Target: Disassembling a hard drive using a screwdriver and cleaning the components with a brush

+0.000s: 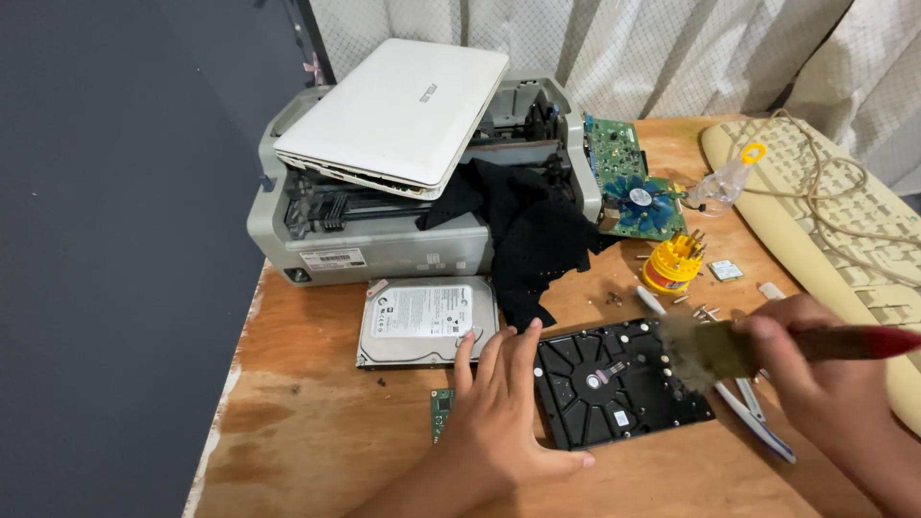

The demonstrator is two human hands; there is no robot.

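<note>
The worn wooden desk (pixel 317 422) carries a grey printer (pixel 384 230) with a closed white laptop (pixel 398 110) lying on top, far behind the work. Nearer lies a silver hard drive with a white label (pixel 427 321). Just right of it, the black flat hard drive with its underside up (pixel 614 384) sits at the desk's front middle. The left hand (pixel 499 412) lies flat and released, fingers spread, pressing its left edge; it does well to press firmly so the drive cannot slide. The right hand (pixel 801 369) grasps a red-handled paintbrush (pixel 767 347), bristles over the drive's upper right corner. Light, short strokes outward, away from the small loose screws (pixel 705 312), seem best.
</note>
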